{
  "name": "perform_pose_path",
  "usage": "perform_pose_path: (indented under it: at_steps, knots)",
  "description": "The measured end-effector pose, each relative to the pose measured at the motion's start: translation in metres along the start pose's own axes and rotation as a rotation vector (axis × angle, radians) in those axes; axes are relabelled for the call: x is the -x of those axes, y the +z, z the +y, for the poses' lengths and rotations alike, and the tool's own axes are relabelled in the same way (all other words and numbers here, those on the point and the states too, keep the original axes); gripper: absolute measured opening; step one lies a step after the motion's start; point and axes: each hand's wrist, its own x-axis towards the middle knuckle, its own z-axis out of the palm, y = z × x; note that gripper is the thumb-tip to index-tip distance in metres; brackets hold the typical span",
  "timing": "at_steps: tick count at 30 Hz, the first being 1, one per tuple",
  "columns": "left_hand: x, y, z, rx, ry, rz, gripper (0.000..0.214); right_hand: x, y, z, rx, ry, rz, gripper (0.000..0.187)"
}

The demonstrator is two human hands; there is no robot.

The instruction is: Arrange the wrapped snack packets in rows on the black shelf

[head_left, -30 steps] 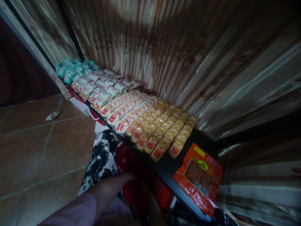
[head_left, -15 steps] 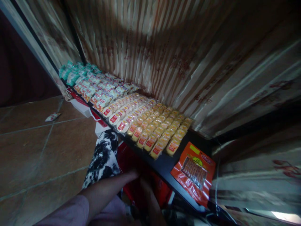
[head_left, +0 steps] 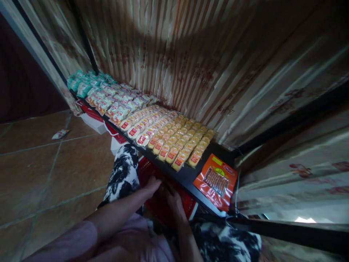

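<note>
Both my hands reach down into a red plastic basket [head_left: 148, 168] that sits under a black shelf [head_left: 188, 174]. My left hand [head_left: 152, 183] rests at the basket's inside, fingers pointing in and partly in shadow. My right hand [head_left: 173, 200] is beside it, deeper in the basket, its fingers dark and hard to read. On the shelf's near end lies an orange-red snack packet [head_left: 216, 181] with a clear window. Rows of small yellow packets [head_left: 180, 145] with red labels fill the shelf beyond it.
Further along the shelf lie white-and-red packets [head_left: 120, 107] and green packets [head_left: 81, 85]. A striped curtain [head_left: 191, 54] hangs behind the shelf. A brown tiled floor [head_left: 40, 163] spreads to the left, with one loose packet [head_left: 60, 134] on it. My black-and-white patterned knees [head_left: 122, 174] flank the basket.
The view has tilted down and back, so shelf and packets sit higher and smaller. Both hands have come further into sight at the basket; the right hand has moved up beside the left.
</note>
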Motion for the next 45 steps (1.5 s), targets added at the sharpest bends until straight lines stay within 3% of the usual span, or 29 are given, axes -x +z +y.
perform_pose_path:
  at_steps: [4, 8, 13, 20, 28, 31, 34, 38, 42, 45]
  knots:
    - [0.006, -0.006, 0.01, 0.04, -0.003, -0.015, 0.016, 0.001, -0.008, 0.004, -0.115, -0.031, -0.004, 0.042]
    - [0.015, -0.014, 0.018, 0.086, 0.014, -0.109, 0.018, 0.005, -0.011, 0.001, -0.189, -0.042, -0.046, 0.046]
    - [0.028, -0.024, 0.025, 0.153, 0.034, -0.223, 0.016, 0.017, -0.013, -0.025, -0.233, -0.058, -0.144, 0.046]
    - [0.038, -0.03, 0.035, 0.255, 0.029, -0.243, 0.016, 0.03, -0.019, -0.053, -0.322, -0.028, -0.236, 0.046]
    - [0.052, -0.028, 0.044, 0.208, 0.093, -0.251, 0.019, 0.034, -0.023, -0.041, -0.428, -0.02, -0.154, 0.047]
    - [0.056, -0.027, 0.047, 0.186, 0.174, -0.33, 0.034, 0.035, -0.026, -0.04, -0.488, -0.006, -0.096, 0.039]
    - [0.057, -0.026, 0.048, 0.157, 0.189, -0.445, 0.031, 0.036, -0.031, -0.044, -0.482, -0.046, -0.035, 0.034]
    - [0.056, -0.023, 0.045, 0.18, 0.158, -0.509, 0.029, 0.037, -0.038, -0.046, -0.491, -0.1, -0.027, 0.035]
    - [0.056, -0.019, 0.042, 0.203, 0.101, -0.487, 0.032, 0.035, -0.04, -0.039, -0.328, -0.168, -0.002, 0.035]
    - [0.056, -0.016, 0.04, 0.207, 0.085, -0.434, 0.035, 0.032, -0.039, -0.037, -0.487, -0.063, 0.003, 0.039]
